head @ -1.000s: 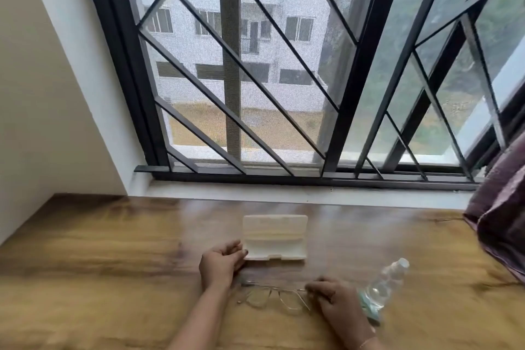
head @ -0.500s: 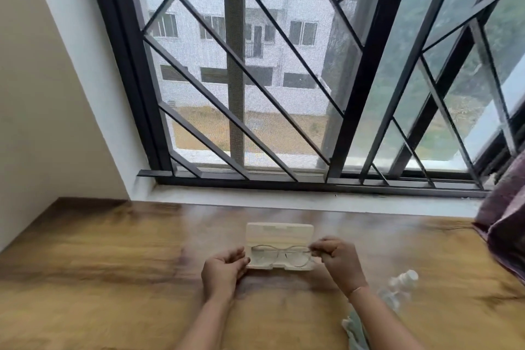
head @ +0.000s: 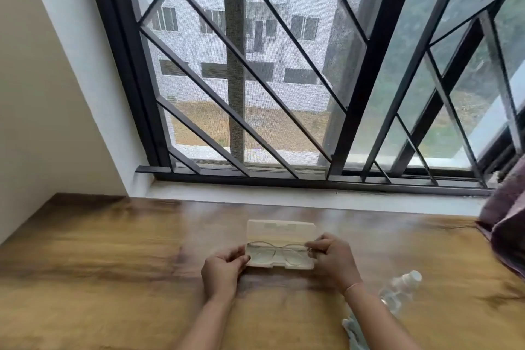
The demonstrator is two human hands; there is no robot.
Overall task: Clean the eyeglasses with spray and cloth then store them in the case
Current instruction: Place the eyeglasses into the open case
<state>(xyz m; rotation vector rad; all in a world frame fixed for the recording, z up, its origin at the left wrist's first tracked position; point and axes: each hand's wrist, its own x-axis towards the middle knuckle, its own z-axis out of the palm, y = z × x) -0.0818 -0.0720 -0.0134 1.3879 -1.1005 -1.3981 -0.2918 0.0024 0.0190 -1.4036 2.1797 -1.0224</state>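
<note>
Thin wire-rimmed eyeglasses w/ clear lenses (head: 274, 253) moved off the wood-grain tabletop (head: 113, 250), where lay a sec earlier betw. both hands, and into the lower half of the open, pale translucent plastic case (head: 281, 244). Now lay folded across tray, lenses facing up, lid standing open behind. Right hand (head: 331, 260) went along w/ frame: was pinching it on the table, then carried it fwd; at this moment fingers narrowly closed on frame's right end at case edge. Left hand (head: 224, 270) barely shifted, curled against case's left end, fingertips on rim, apparently steadying it; whether also touched frame, couldn't tell.

Clear plastic spray bottle w/ white cap (head: 400, 290) lay on its side near right forearm, well apart from case. Pale cloth (head: 350, 329) partly hidden under that forearm at bottom edge.

Judged: cleaning likely finished, storing nearly done. Left to do: release frame, check temples sit inside rim, shut lid. Risk: frame proud of tray, lid pressing on lens.

Faint greyish mark seen on inside of lid, poss. embossed logo; too blurred to read. No legible label on bottle.
</note>
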